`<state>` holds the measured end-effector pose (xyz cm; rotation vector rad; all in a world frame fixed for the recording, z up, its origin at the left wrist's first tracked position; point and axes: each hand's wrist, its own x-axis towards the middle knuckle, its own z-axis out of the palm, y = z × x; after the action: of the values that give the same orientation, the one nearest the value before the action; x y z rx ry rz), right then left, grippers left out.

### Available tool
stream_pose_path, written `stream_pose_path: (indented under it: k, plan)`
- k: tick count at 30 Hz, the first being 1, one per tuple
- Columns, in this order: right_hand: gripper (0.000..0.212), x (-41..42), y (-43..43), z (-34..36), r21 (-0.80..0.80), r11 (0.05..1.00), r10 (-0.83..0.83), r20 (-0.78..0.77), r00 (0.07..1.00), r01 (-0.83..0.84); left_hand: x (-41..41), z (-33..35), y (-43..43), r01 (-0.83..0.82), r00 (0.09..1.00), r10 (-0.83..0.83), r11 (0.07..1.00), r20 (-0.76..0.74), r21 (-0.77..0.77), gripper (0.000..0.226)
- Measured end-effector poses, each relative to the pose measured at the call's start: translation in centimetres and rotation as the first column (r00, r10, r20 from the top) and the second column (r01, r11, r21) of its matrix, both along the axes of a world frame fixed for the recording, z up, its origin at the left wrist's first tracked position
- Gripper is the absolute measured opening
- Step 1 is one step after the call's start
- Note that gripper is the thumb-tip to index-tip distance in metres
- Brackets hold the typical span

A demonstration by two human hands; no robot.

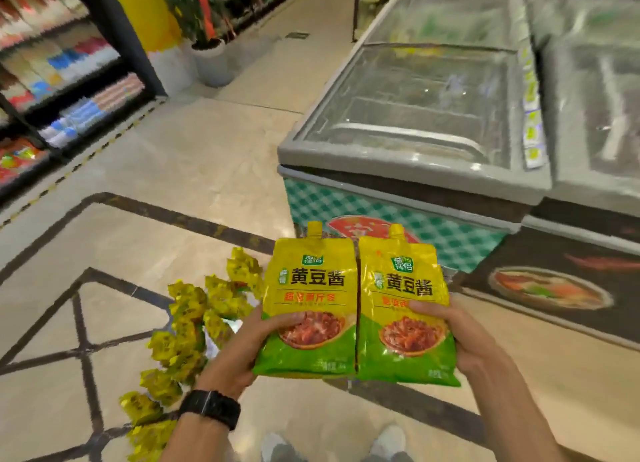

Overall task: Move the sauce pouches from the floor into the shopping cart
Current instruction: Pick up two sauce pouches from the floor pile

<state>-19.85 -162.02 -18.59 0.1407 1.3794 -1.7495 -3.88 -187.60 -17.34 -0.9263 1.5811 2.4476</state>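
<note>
I hold two yellow-and-green sauce pouches upright side by side in front of me. My left hand (pixel 242 350) grips the left pouch (pixel 308 288) by its lower left edge, thumb across the front. My right hand (pixel 460 337) grips the right pouch (pixel 403 288) by its lower right edge. A black watch sits on my left wrist. Several more yellow pouches (pixel 187 323) lie in a scattered line on the tiled floor, below and left of my hands. No shopping cart is in view.
A chest freezer (pixel 398 150) with a glass lid stands just ahead and right, with a second one (pixel 595 115) beside it. Stocked shelves (pixel 52 80) line the left. A white pot with a plant (pixel 211 59) stands up the aisle. My shoes (pixel 388 441) show at the bottom.
</note>
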Motion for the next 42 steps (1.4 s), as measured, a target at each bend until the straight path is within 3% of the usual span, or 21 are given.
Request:
stream_pose_path:
  k: [4,8,10,13,17,25,31,33,35,38,42]
  plan:
    - [0.102,-1.6,10.0,0.1,-0.070,0.977,-0.205,-0.009,0.979,0.204,-7.0,0.5,7.8,0.206,0.978,-0.206,0.979,-0.026,-0.007,0.061]
    - [0.081,-1.6,18.9,0.3,-0.133,0.897,-0.424,0.009,0.906,0.421,-13.3,1.0,15.3,0.440,0.897,-0.441,0.898,-0.026,-0.017,0.082]
    - [0.085,-1.2,22.9,0.3,-0.147,0.839,-0.526,0.025,0.850,0.524,-16.4,1.3,19.2,0.551,0.834,-0.552,0.833,-0.008,-0.047,0.096]
    - [0.097,-0.5,28.1,0.3,-0.176,0.738,-0.652,0.063,0.756,0.651,-20.8,1.3,25.1,0.683,0.728,-0.686,0.725,-0.003,-0.083,0.100]
    - [0.091,-0.2,35.1,-0.4,-0.166,0.572,-0.807,0.059,0.588,0.803,-26.1,1.4,33.7,0.822,0.564,-0.825,0.565,-0.033,-0.066,0.104]
    - [0.101,-3.5,48.0,-1.8,-0.098,0.275,-0.959,0.049,0.280,0.957,-38.1,-0.7,51.8,0.953,0.303,-0.953,0.303,-0.032,-0.027,0.053]
    - [0.095,-4.6,57.8,-1.4,-0.034,0.069,-0.996,0.053,0.071,0.997,-43.9,-1.5,66.3,0.996,0.088,-0.996,0.088,0.006,0.014,0.064]
    - [0.081,-4.1,60.9,-1.3,-0.044,-0.005,-0.999,0.052,-0.003,0.999,-44.7,-1.7,70.8,0.999,0.013,-1.000,0.014,0.023,0.051,0.064]
    - [0.073,-3.6,64.1,-1.4,-0.041,-0.091,-0.994,0.062,-0.088,0.995,-45.5,-2.2,75.5,0.996,-0.055,-0.997,-0.052,0.047,0.074,0.082]
    - [0.092,-3.0,69.3,-1.6,-0.082,-0.157,-0.986,0.066,-0.151,0.984,-46.1,-2.7,83.2,0.991,-0.128,-0.989,-0.125,0.071,0.048,0.094]
    - [0.089,-2.1,78.3,-2.1,-0.151,-0.216,-0.975,0.083,-0.206,0.965,-45.5,-2.8,94.3,0.977,-0.213,-0.976,-0.212,0.045,0.027,0.084]
